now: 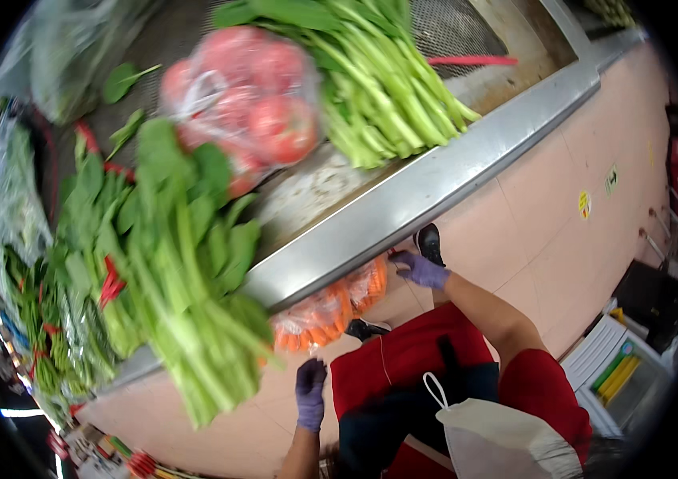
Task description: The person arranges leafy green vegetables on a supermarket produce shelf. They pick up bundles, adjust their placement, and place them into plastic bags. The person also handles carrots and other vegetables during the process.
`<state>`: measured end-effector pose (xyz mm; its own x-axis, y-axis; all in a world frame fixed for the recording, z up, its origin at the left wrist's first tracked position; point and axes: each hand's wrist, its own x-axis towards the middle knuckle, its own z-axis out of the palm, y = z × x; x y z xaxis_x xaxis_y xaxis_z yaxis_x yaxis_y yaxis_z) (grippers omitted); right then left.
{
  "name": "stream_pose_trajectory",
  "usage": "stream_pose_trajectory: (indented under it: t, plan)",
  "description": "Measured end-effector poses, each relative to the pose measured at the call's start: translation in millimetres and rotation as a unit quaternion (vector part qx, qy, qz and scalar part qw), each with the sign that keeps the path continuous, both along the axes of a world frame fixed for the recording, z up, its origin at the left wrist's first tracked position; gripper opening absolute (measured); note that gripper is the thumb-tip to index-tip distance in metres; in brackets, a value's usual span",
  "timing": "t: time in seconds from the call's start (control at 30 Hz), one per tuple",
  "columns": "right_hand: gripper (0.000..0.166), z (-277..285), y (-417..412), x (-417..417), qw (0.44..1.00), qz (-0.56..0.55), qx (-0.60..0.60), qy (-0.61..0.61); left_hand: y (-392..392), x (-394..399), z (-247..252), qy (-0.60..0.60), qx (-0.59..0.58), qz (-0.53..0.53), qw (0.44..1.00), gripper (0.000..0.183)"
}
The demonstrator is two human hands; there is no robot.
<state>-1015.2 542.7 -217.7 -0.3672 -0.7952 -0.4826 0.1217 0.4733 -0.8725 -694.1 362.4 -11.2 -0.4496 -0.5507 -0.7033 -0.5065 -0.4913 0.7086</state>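
Observation:
My left hand (310, 388), in a purple glove, hangs in front of the counter near the stem ends of a leafy green bunch (195, 299). Its fingers look curled, and nothing shows in them. Close under the metal counter edge (375, 221) is my right hand (420, 269), gloved too. A small bit of red shows at its fingertips; whether it is held is unclear. Bagged carrots (315, 317) lie below the edge between my hands. On the counter sit a clear bag of tomatoes (255, 102) and a bunch of leafy greens with thick stems (381, 90).
Greens tied with red tape (111, 281) and plastic-bagged vegetables (63, 60) fill the counter's left side. A loose red strip (471, 60) lies near the far edge. A white plastic container (620, 371) stands on the tiled floor (530, 221) at right.

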Motion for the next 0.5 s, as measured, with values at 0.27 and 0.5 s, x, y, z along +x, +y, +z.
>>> stream_pose_trajectory:
  t: [0.27, 0.5]
  plan:
    - [0.030, 347, -68, 81, 0.988, 0.062, -0.039, -0.139, -9, -103, 156, 0.085, -0.286, -0.346, 0.890, 0.055]
    - [0.007, 357, -118, 20, 0.981, 0.132, 0.038, 0.140, -113, -65, 111, 0.047, 0.018, -0.150, 0.987, 0.017]
